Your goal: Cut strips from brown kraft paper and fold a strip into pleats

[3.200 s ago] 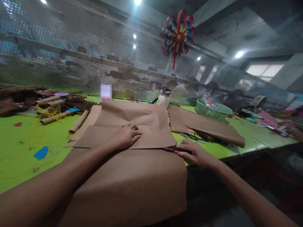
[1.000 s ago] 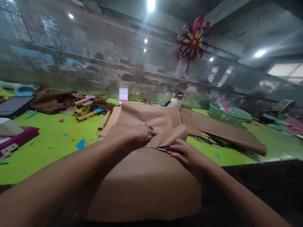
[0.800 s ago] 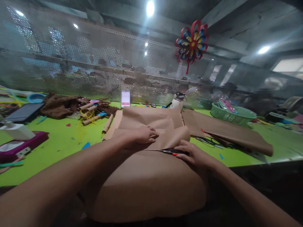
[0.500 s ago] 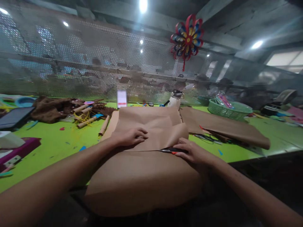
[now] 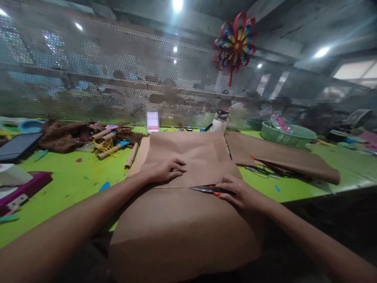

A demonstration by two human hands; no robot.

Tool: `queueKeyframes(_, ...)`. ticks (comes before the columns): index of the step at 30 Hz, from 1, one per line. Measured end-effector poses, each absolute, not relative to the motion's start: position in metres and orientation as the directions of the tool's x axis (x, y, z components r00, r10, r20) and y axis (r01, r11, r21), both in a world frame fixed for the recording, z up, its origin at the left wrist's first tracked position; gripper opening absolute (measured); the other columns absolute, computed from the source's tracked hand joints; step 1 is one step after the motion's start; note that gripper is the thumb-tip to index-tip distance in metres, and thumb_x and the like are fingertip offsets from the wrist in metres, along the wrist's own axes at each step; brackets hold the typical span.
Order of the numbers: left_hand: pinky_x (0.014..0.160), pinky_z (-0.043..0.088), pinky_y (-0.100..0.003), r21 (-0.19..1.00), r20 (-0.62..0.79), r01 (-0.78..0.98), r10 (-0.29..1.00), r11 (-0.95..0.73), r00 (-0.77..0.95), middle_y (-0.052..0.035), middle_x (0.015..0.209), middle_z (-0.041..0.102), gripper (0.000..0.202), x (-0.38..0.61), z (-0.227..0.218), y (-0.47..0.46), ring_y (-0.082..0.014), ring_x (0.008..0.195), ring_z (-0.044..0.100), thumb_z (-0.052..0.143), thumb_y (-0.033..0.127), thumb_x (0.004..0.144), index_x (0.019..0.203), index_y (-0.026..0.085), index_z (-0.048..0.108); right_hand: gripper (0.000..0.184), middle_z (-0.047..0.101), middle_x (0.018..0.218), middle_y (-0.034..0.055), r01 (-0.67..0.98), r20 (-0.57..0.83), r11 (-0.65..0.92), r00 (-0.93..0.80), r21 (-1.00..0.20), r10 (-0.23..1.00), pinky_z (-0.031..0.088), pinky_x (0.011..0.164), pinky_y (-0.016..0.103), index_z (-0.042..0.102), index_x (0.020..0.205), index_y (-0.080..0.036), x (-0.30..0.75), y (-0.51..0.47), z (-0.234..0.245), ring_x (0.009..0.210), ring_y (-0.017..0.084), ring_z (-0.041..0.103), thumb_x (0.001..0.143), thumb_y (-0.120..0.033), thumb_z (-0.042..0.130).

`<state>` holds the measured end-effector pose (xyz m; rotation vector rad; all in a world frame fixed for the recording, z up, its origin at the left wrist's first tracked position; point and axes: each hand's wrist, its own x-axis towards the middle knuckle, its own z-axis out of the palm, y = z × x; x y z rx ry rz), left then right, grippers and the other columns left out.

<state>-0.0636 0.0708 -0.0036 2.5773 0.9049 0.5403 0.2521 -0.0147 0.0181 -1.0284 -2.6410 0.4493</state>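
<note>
A large sheet of brown kraft paper [image 5: 182,224] lies across the green table [image 5: 61,184] and hangs over its near edge. A folded or cut upper layer [image 5: 191,157] lies flat on top. My left hand [image 5: 166,171] rests palm down on that upper layer, fingers spread. My right hand [image 5: 238,192] grips scissors [image 5: 206,189] with orange handles; the closed blades point left along the paper's edge.
More brown sheets [image 5: 279,157] lie to the right, with a green basket [image 5: 285,135] behind them. Rolled paper tubes and brown scraps [image 5: 103,141] sit at the left, plus a dark tablet [image 5: 19,145] and a pink box [image 5: 23,186]. A white bottle [image 5: 220,122] stands by the mesh wall.
The raised flap of the upper paper layer has been laid flat. My right hand with the scissors has stayed at the paper's edge, and the blades now show further left. My left hand stays pressed down.
</note>
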Motion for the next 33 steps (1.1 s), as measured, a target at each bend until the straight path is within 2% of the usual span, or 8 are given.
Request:
queueKeyframes(10, 0.097, 0.041, -0.036, 0.459, 0.258, 0.491, 0.639, -0.741, 0.724, -0.0099, 0.124, 0.054, 0.027, -0.066, -0.009, 0.073, -0.0196, 0.109, 0.053, 0.051, 0.033, 0.086, 0.106, 0.022, 0.066, 0.032, 0.058, 0.110, 0.0071, 0.473, 0.250, 0.786, -0.768, -0.399, 0.589, 0.040, 0.089, 0.031, 0.058, 0.118, -0.024, 0.194, -0.007, 0.015, 0.100, 0.018, 0.051, 0.091, -0.032, 0.044)
queueKeyframes(19, 0.097, 0.040, -0.038, 0.450, 0.281, 0.452, 0.603, -0.770, 0.747, -0.0103, 0.122, 0.055, 0.025, -0.064, -0.008, 0.074, -0.0210, 0.111, 0.053, 0.052, 0.030, 0.086, 0.104, 0.021, 0.067, 0.030, 0.059, 0.102, 0.0092, 0.464, 0.266, 0.816, -0.785, -0.345, 0.559, 0.042, 0.084, 0.031, 0.062, 0.111, -0.018, 0.159, -0.007, 0.014, 0.095, 0.018, 0.053, 0.089, -0.032, 0.047)
queueKeyframes(25, 0.096, 0.042, -0.036, 0.440, 0.315, 0.425, 0.579, -0.791, 0.752, -0.0120, 0.117, 0.056, 0.024, -0.064, -0.014, 0.080, -0.0207, 0.109, 0.053, 0.054, 0.028, 0.084, 0.102, 0.017, 0.066, 0.028, 0.056, 0.098, 0.0106, 0.489, 0.284, 0.818, -0.773, -0.303, 0.568, 0.042, 0.081, 0.032, 0.065, 0.094, -0.014, 0.135, -0.010, 0.013, 0.090, 0.018, 0.052, 0.088, -0.035, 0.047)
queueKeyframes(33, 0.096, 0.041, -0.037, 0.475, 0.326, 0.384, 0.564, -0.792, 0.759, -0.0125, 0.117, 0.056, 0.028, -0.067, -0.024, 0.093, -0.0217, 0.109, 0.053, 0.055, 0.030, 0.082, 0.106, 0.017, 0.065, 0.033, 0.056, 0.101, 0.0115, 0.521, 0.298, 0.819, -0.764, -0.240, 0.573, 0.041, 0.082, 0.033, 0.065, 0.100, -0.014, 0.109, -0.014, 0.010, 0.093, 0.021, 0.051, 0.089, -0.039, 0.045)
